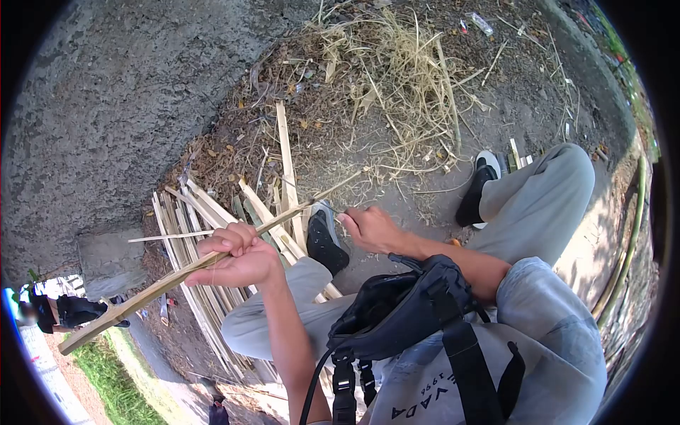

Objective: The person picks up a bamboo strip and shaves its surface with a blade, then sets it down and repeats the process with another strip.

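My left hand (pixel 237 255), palm turned up, is closed around a long bamboo strip (pixel 166 285). The strip slants across the view, its wide end at lower left and its narrow end toward upper right. A thinner pale sliver (pixel 170 236) juts out leftward from beside my left fingers. My right hand (pixel 375 228) is closed, thumb forward, on what looks like a knife; only its thin dark blade (pixel 328 206) shows, close to the strip's narrow part. The handle is hidden inside my fingers.
Many split bamboo strips (pixel 205 304) lie beside my left leg. Tangled shavings (pixel 407 78) cover the ground ahead. A rough grey concrete surface (pixel 142 106) is at left. A black bag (pixel 400 308) hangs at my front. People (pixel 74 312) are at far left.
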Available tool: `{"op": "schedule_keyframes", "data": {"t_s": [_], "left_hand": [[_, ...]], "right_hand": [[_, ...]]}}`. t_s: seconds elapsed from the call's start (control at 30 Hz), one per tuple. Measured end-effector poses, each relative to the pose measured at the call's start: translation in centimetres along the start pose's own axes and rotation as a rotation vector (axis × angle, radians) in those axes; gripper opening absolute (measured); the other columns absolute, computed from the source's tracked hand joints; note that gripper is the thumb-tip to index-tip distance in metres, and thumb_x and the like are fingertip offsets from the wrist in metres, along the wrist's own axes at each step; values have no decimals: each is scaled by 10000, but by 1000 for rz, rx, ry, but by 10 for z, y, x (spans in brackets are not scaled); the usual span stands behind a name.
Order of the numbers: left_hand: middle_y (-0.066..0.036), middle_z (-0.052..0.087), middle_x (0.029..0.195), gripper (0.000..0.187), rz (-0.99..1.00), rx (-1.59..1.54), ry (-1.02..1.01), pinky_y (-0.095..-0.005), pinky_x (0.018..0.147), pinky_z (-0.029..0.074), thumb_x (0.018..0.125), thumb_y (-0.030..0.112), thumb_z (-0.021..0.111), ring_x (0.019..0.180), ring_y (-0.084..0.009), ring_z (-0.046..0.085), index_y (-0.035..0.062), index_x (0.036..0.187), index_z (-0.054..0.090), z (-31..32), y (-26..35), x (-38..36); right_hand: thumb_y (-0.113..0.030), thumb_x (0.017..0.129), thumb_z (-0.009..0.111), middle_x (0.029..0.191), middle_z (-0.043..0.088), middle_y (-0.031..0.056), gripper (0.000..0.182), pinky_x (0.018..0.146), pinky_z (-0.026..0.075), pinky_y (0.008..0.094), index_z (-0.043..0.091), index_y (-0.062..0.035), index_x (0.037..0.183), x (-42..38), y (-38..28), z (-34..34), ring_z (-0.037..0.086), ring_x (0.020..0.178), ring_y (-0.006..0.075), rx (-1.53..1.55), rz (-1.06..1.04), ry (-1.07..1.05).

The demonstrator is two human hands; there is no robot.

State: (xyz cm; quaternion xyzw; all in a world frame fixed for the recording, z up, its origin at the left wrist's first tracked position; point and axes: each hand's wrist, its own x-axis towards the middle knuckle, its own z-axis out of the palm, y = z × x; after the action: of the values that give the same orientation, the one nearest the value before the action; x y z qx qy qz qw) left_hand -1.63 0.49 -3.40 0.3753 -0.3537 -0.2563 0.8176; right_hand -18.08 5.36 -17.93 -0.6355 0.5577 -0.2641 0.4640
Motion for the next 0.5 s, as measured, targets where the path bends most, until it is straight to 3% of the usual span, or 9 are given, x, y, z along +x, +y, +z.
{"op": "schedule_keyframes", "data": {"t_s": [0.13,0.23,0.27,0.37,0.4,0.5], "left_hand": [[12,275,460,729,-34,-79,11,-255,376,120,910,777,284,376,-96,173,109,646,410,-16,2,11],[5,285,458,745,-91,-175,-219,-259,374,106,878,809,306,373,-97,165,108,643,401,-32,4,17],[5,288,453,742,-157,-186,-287,-282,398,192,856,820,344,384,-109,201,112,641,395,-33,8,18],[10,276,448,707,-201,-250,-552,-321,467,288,854,794,409,403,-121,244,121,640,387,-31,8,27],[7,274,429,655,-171,-191,-586,-313,548,322,858,734,487,411,-126,244,142,605,370,-32,7,30],[-1,293,418,565,-235,-90,-656,-305,554,322,909,587,525,403,-136,253,151,586,365,-43,13,41]], "right_hand": [[-382,996,415,781,646,303,491,747,515,560,673,7,845,7,50,20,632,767,504,-33,148,66],[-383,997,408,796,646,311,495,757,513,563,673,5,839,7,132,23,632,774,506,-207,298,36],[-384,997,407,800,646,313,497,759,512,564,672,4,836,9,129,15,632,777,506,-266,335,10],[-386,995,412,809,648,315,494,765,513,569,679,12,878,12,97,12,640,788,498,-228,286,-39],[-388,995,418,806,653,302,484,770,512,568,686,-1,882,10,79,11,640,786,495,-203,236,-26],[-392,997,431,798,661,279,467,773,511,568,698,-24,891,6,57,13,641,780,490,-139,137,13]]}}
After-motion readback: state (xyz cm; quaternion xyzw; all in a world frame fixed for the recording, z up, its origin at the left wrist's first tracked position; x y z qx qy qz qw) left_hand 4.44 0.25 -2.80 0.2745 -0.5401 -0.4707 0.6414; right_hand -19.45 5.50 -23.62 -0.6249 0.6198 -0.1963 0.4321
